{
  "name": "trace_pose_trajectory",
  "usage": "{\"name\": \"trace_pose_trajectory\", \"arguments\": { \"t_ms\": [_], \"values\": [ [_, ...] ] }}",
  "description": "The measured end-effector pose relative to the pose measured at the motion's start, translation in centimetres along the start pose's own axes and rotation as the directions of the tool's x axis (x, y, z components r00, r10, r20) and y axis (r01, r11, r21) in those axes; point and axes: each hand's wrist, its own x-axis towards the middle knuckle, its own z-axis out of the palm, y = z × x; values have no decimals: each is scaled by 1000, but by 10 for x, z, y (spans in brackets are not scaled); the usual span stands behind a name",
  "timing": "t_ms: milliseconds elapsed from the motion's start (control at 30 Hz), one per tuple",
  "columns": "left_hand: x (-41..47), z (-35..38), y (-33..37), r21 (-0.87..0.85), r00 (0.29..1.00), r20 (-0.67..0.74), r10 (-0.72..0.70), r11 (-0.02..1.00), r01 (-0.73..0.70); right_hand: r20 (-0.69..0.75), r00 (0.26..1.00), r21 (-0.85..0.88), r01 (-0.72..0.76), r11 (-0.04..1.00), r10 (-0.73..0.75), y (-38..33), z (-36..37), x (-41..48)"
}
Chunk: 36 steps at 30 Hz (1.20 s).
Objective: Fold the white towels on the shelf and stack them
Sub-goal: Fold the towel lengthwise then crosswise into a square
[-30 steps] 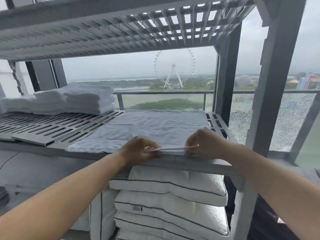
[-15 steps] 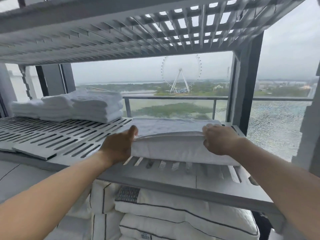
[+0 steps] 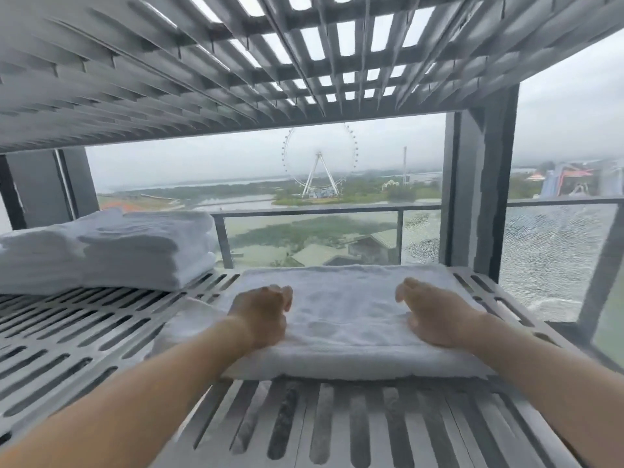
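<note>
a grey slatted shelf (image 3: 84, 349) was seen in front of a large window, with a second slatted shelf (image 3: 169, 62) of the same kind overhead. a white towel (image 3: 344, 319), folded into a thick rectangle, was laid flat on the lower shelf, set back from its near edge. a lower layer of the cloth was seen sticking out past the towel's left edge.

both bare hands were placed on top of the towel, well apart from each other. the left hand (image 3: 263, 315) was rested on the towel's left part with its fingers bent downward; whether any cloth was pinched there could not be told, as the hand was blurred. the right hand (image 3: 435, 315) was rested on the towel's right part, its fingers loosely spread and gripped round nothing.

to the left of the towel and a little behind it, a stack of folded white towels (image 3: 135, 251) was kept on the same shelf, apart from the towel. to the right of the towel and behind it, a dark upright post (image 3: 483, 184) of the shelving was seen. beyond the towel, through the glass, a balcony railing (image 3: 304, 212) and a distant ferris wheel (image 3: 319, 160) under a grey sky were seen.
</note>
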Motion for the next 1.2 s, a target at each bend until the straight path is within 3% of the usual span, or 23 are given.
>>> {"name": "trace_pose_trajectory", "arguments": {
  "t_ms": [100, 233, 400, 700, 867, 1067, 1133, 1200],
  "values": [
    [0, 21, -13, -202, 984, -79, 162, 964, -175, -179, 979, 159, 123, 980, -93, 7, 16, -3],
    [-1, 33, -21, -402, 958, -130, 257, 870, -288, -134, 990, 301, 92, 949, -54, 11, 23, -5],
    [4, 39, -27, -414, 947, -139, 288, 852, -320, -120, 989, 305, 115, 945, -81, 14, 14, 4],
    [1, 37, -29, -295, 948, -241, 209, 914, -277, -192, 978, 380, 150, 913, -80, 17, 31, 13],
    [-2, 30, -39, -305, 972, -145, 185, 926, -222, -216, 973, 310, 143, 940, -77, 19, 31, 13],
    [36, -8, -42, -84, 892, -325, 315, 930, -359, -190, 967, 131, 198, 972, -171, 29, 3, 24],
    [56, -11, -41, 0, 899, -316, 305, 947, -321, -186, 976, 106, 137, 985, -116, 40, -5, 34],
    [71, 3, -37, 97, 942, -202, 269, 962, -254, -133, 991, 36, 26, 999, -21, 46, 0, 42]
  ]
}}
